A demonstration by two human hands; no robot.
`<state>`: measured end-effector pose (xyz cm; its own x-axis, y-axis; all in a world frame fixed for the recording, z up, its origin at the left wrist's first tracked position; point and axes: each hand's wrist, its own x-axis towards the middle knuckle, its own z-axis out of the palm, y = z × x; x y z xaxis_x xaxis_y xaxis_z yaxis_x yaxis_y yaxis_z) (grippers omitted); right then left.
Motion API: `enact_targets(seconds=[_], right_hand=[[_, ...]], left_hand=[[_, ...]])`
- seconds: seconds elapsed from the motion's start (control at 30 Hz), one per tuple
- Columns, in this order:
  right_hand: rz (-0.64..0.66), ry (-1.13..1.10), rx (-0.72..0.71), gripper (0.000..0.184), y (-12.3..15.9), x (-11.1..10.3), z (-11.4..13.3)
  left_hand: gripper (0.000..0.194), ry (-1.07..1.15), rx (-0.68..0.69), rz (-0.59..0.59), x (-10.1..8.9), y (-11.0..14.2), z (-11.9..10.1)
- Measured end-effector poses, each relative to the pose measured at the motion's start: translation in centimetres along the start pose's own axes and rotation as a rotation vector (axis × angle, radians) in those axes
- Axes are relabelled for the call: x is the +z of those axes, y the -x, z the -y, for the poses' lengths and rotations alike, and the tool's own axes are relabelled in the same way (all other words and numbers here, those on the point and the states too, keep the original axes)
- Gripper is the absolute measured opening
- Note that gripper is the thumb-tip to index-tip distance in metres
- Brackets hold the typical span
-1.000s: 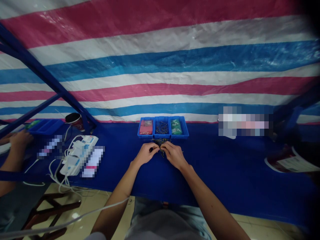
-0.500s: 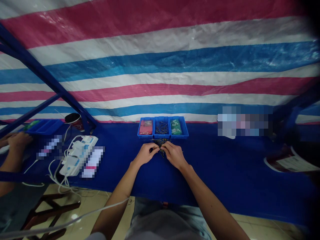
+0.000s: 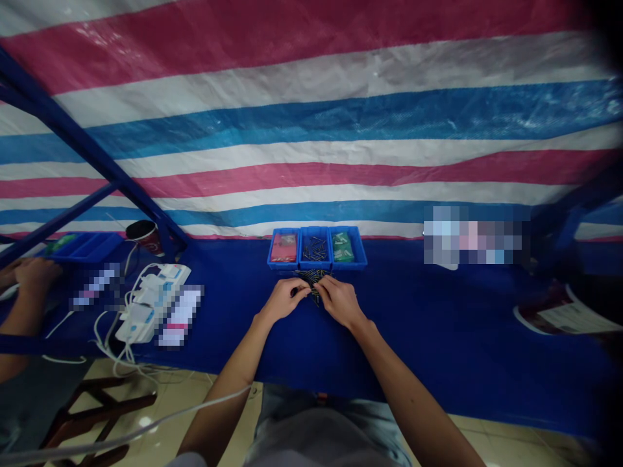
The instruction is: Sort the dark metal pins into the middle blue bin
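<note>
My left hand is closed in a pinch, thumb against fingers, over the near side of a pile of thin dark screws on the blue table. Facing it, my right hand is also pinched, its fingertips almost meeting the left ones. Whatever lies between the fingertips is too small and covered to make out. Just behind the pile stand three joined blue bins: the left bin holds a red packet, the middle bin more dark screws, the right bin a green packet.
To the left lie a white power strip with cables and a blurred-out phone-like slab. A dark cup stands behind them. Another person's hand is at far left beside a blue tray. A dark red round container sits right.
Both hands stay over the pile with hardly any movement. My right fingertips have shifted very slightly; the bins and pile look the same.
</note>
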<state>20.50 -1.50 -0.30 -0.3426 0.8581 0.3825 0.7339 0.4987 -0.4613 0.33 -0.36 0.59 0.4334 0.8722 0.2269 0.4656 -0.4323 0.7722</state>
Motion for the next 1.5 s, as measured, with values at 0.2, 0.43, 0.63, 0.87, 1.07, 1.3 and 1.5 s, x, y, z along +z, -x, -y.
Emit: enact_targets(seconds=[0.2,0.43,0.63,0.87,1.07,1.3,1.5], right_hand=[[-0.015,0.032,0.021,0.039,-0.01,0.24,-0.06],[-0.023,-0.044,0.017,0.04,0.1,0.15,-0.39],[-0.029,-0.234,-0.045,0.017,0.21,-0.02,-0.5],[-0.036,-0.244,-0.038,0.022,0.17,0.21,-0.79],[-0.04,-0.185,0.021,0.022,0.08,-0.02,-0.5],[-0.047,-0.14,0.037,0.022,0.07,0.07,-0.56],[-0.05,-0.107,0.048,0.023,0.05,0.3,-0.77]], left_hand=[[0.022,-0.004,0.002,0.003,0.03,-0.05,-0.02],[0.022,0.004,-0.012,0.006,-0.11,-0.04,-0.09],[0.022,0.029,-0.026,-0.005,-0.25,-0.14,-0.34],[0.022,0.034,-0.027,-0.004,-0.17,-0.11,-0.29],[0.023,0.017,-0.031,-0.006,-0.16,-0.12,-0.36],[0.025,0.018,-0.035,-0.014,-0.1,-0.11,-0.43],[0.024,0.017,-0.036,-0.004,-0.11,-0.18,-0.41]])
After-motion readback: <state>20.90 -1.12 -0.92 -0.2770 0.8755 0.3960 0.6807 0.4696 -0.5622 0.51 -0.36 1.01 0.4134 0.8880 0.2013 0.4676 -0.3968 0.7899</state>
